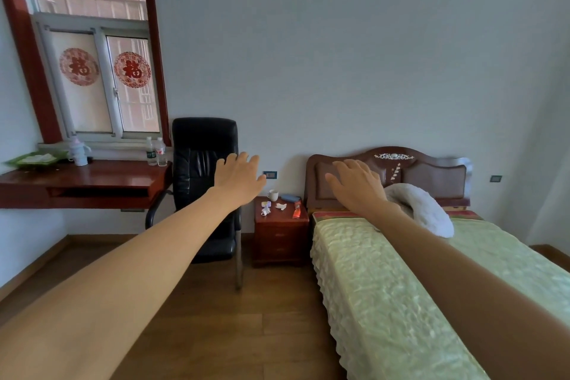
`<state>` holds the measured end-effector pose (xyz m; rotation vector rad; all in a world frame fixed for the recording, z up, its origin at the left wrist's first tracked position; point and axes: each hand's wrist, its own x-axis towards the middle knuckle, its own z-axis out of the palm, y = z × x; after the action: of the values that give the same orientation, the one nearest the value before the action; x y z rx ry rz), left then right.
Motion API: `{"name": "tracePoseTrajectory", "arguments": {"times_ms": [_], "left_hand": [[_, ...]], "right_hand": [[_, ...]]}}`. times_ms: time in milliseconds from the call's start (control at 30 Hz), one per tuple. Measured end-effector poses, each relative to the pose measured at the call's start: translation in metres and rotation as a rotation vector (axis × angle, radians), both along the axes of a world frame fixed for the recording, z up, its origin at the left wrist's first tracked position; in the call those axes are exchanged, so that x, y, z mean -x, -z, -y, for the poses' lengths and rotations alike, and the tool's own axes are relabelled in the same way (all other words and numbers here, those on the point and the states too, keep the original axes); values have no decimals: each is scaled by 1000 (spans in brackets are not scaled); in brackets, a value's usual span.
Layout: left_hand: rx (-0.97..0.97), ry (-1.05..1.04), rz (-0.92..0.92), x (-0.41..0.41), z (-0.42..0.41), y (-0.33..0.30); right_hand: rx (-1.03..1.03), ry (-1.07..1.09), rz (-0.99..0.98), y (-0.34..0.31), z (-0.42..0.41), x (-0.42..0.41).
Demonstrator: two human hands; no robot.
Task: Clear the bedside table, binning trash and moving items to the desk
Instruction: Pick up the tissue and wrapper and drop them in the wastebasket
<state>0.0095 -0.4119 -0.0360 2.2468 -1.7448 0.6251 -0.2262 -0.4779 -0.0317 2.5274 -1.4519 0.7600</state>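
The reddish-brown bedside table stands across the room between a black chair and the bed. On its top are a white mug, a blue flat item, a crumpled white paper, a small purple-and-white packet, a white wrapper and an orange-red tube. The wooden desk is at the left under the window. Both arms are stretched forward in the air. My left hand and my right hand are open, palms down, holding nothing, well short of the table.
A black office chair stands between desk and bedside table. The bed with green cover and a white pillow fills the right. On the desk are two water bottles, a white bottle and a green tray. The floor is wood.
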Motion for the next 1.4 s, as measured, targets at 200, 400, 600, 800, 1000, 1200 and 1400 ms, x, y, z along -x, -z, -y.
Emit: {"name": "tracePoseTrajectory", "arguments": {"times_ms": [200, 400, 600, 800, 1000, 1200, 1400], "left_hand": [[-3, -3, 0, -43, 91, 11], [-8, 18, -7, -95, 194, 17], [-24, 25, -8, -140, 295, 17], [-33, 28, 16, -166, 394, 25], [-43, -2, -6, -185, 507, 34], [-29, -61, -39, -200, 619, 26], [-49, -96, -75, -218, 712, 40]], "right_hand": [[-2, -6, -4, 17, 95, -45], [1, -3, 25, 14, 200, -102], [-20, 16, 46, 21, 298, -146], [-48, -13, 15, 32, 396, -186], [-54, -46, 0, 32, 513, -204], [-48, -73, -38, 25, 639, -215], [-65, -112, -82, 39, 737, -238]]}}
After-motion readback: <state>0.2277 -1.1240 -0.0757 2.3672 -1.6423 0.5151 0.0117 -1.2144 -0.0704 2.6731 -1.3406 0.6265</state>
